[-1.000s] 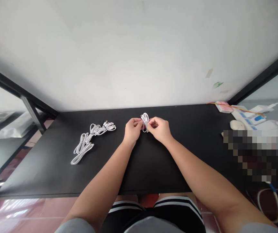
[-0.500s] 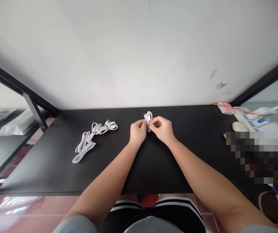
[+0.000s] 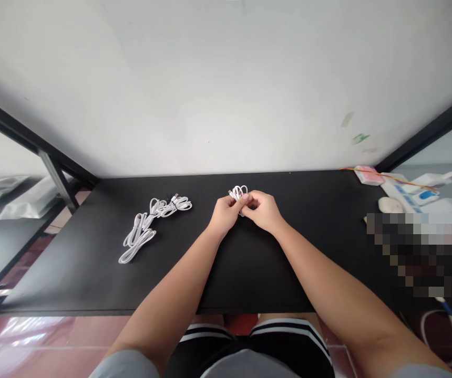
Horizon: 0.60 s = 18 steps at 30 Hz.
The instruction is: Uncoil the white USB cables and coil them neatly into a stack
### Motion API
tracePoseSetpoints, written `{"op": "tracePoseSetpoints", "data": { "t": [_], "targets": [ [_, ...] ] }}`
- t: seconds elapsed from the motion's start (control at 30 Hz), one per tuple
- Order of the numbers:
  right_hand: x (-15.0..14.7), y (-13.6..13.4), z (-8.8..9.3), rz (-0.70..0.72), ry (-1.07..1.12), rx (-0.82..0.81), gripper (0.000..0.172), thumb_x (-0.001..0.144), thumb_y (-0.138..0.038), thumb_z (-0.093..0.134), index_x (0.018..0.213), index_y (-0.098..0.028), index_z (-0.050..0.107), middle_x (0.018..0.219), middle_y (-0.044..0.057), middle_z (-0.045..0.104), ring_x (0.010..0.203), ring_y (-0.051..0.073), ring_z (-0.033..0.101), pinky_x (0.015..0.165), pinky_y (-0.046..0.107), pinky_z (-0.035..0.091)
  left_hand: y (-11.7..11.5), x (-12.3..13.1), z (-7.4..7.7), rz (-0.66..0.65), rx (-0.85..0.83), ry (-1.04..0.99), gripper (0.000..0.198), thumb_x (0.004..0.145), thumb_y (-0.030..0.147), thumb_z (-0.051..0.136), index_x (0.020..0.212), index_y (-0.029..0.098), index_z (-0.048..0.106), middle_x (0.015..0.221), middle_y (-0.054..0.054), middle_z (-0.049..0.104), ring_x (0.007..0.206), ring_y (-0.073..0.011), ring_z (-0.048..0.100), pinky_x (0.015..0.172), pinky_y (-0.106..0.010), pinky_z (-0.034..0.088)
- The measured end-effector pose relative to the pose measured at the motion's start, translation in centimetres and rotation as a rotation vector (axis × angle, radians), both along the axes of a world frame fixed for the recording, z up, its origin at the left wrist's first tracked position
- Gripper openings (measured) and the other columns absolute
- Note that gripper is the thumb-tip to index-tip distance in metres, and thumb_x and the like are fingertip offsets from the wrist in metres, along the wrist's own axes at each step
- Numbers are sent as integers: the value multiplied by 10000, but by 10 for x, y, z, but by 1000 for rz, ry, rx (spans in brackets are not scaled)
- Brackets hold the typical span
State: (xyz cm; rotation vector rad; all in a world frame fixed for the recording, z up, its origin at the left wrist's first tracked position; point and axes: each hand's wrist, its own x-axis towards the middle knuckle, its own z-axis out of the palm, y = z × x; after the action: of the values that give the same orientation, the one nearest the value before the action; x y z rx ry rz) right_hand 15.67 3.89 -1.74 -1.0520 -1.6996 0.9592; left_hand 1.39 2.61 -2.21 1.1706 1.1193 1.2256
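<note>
A small coiled white USB cable (image 3: 238,191) is pinched between my two hands over the middle of the black table. My left hand (image 3: 225,214) is closed on it from the left, thumb laid across the coil. From the right, my right hand (image 3: 264,211) is closed with its fingertips against the same bundle. The fingers cover most of the coil's middle; its loops and a plug end stick out at the top. To the left lie other bundled white cables (image 3: 137,239), one of them with a dark tie (image 3: 170,199) and a metal plug.
The black table (image 3: 92,273) meets a white wall (image 3: 226,94) at the back. On the right are a white mouse (image 3: 390,205), a power strip (image 3: 407,197) with plugs, a pink-and-white box (image 3: 369,176) and a blurred-out patch. Black frame posts stand at both sides.
My left thumb has moved right across the coil, and both hands have drawn closer together. The cable's loops have tilted and show less below the fingers. The cables on the left stay put.
</note>
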Motion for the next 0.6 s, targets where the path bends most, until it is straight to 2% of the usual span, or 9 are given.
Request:
{"op": "tracePoseSetpoints", "data": {
  "t": [0.13, 0.27, 0.43, 0.6],
  "targets": [
    [-3, -4, 6, -10, -94, 163, 132, 734, -166, 664, 667, -219, 562, 791, 12, 639, 689, 157, 615, 674, 304, 540, 1, 3, -4, 8, 16, 9, 386, 902, 532, 602, 862, 156, 675, 777, -22, 633, 726, -136, 563, 697, -255, 443],
    [-6, -3, 6, -96, -179, 308, 136, 723, -150, 681, 665, -222, 581, 889, 41, 618, 818, 191, 595, 705, 326, 522, 0, 7, -4, 46, -17, 8, 328, 939, 498, 562, 921, 179, 640, 817, -17, 622, 761, -136, 561, 713, -249, 442],
    [-6, -3, 6, -90, -165, 305, 113, 734, -153, 678, 680, -222, 607, 911, 43, 582, 817, 182, 585, 669, 313, 516, 0, 7, -2, 86, -56, -1, 295, 924, 463, 589, 835, 183, 610, 775, -10, 591, 736, -135, 544, 716, -254, 443],
    [-4, -3, 6, -109, -137, 248, 81, 734, -170, 691, 689, -218, 644, 899, 35, 588, 748, 159, 578, 666, 309, 524, 4, 6, -2, 58, -134, -147, 172, 898, 332, 555, 860, 192, 647, 786, -17, 635, 741, -154, 592, 710, -268, 473]
  ]
}}
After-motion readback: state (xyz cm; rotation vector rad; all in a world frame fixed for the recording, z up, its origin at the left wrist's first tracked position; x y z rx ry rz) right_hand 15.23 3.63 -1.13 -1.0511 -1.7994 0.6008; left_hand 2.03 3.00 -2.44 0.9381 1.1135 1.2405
